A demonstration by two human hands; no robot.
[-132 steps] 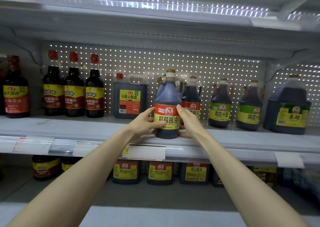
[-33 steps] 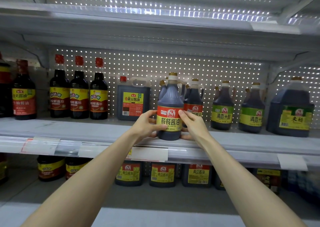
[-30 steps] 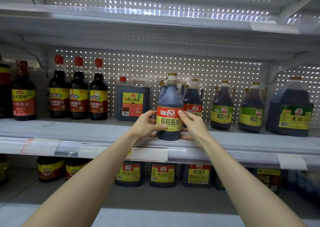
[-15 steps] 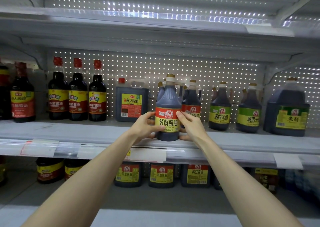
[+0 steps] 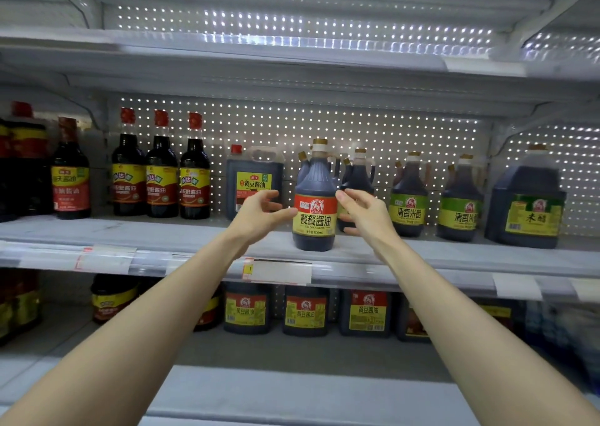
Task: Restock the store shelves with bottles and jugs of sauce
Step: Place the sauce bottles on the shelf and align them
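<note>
Middle store shelf, viewed from the near side. At far left, three tall red-capped bottles, then a square handled jug toward the back.

Next, left hand: fingers apart, loosely curved, holding nothing, thumb tip just beside the label's left edge; contact impossible to tell.

Between the hands, upright near the shelf's front edge: sauce bottle with red and yellow label facing forward.

Just right of it, right hand: fingers spread, empty.

Further right, two green-labelled bottles, then a large jug.

Probably the let-go after placing. For a clean finish: draw both hands straight back toward the near side, no brushing the bottle; check base fully on the shelf, label front.
</note>
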